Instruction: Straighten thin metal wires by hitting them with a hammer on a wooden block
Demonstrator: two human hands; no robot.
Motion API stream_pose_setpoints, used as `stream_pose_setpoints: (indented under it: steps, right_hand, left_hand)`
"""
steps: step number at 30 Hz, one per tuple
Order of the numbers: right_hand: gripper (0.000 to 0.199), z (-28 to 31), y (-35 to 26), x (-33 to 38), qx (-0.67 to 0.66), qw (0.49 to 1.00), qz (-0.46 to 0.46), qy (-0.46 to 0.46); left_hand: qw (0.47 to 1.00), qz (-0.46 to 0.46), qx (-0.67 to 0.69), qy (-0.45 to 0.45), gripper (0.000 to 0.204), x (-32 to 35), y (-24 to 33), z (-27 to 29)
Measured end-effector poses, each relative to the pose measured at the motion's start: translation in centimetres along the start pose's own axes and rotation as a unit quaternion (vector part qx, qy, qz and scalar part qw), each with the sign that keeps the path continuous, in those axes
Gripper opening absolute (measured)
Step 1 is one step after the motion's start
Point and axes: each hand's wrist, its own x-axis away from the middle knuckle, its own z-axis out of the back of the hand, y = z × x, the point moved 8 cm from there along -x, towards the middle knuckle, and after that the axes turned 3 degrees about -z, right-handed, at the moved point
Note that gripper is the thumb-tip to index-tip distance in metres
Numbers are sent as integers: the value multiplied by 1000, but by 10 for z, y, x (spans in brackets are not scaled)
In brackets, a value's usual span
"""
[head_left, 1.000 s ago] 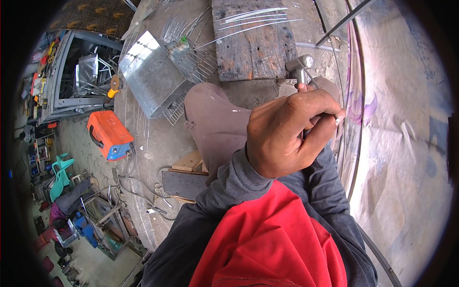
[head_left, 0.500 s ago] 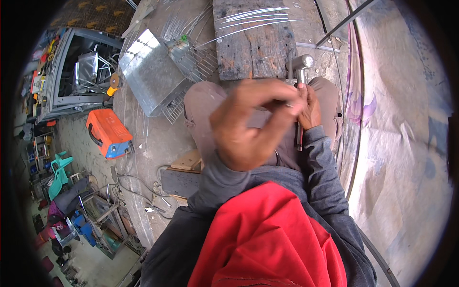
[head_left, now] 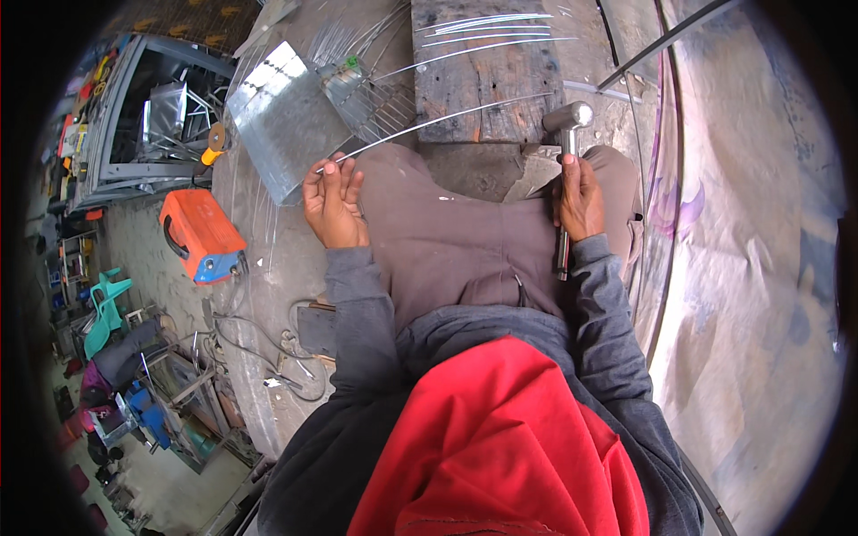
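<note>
A thin metal rod [head_left: 438,120] is pinched at its near end in my left hand [head_left: 335,204], over my left knee. From there it slants up and right, its far end above the dark wooden board [head_left: 487,85]. My right hand [head_left: 579,198] is wrapped round the handle of a hammer [head_left: 569,119], its metal head pointing away from me beside the board's near right corner. Several similar rods [head_left: 487,29] lie side by side across the far part of the board.
Left of the board are a folded sheet-metal piece [head_left: 290,121] and a wire grid [head_left: 380,103]. Further left stand an orange and blue machine [head_left: 204,234] and an angle grinder [head_left: 213,147]. Cables [head_left: 259,330] lie near my left elbow. A pale sheet [head_left: 742,268] hangs or lies along the right.
My left hand has swung from in front of the hammer out to the left, and the rod now shows stretched over the board. My right hand with the hammer has hardly moved.
</note>
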Motion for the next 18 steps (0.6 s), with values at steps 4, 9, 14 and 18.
stream_pose_setpoints:
  steps: [4, 9, 14, 18]
  right_hand:
    - [49, -1, 1, 0, 8, 1000, 1, -7]
    - [50, -4, 2, -1, -9, 1000, 0, -5]
    - [48, 1, -2, -10, 82, 992, 85, 36]
    - [51, -1, -23, -9, 146, 984, 92, 37]
  left_hand:
    - [999, 42, -2, 31, 17, -5, -32, 27]
    - [997, 67, -15, 19, 16, -8, -41, 28]
    - [997, 75, -23, 29, 16, -9, -48, 32]
    - [996, 85, -26, 21, 17, -11, -51, 34]
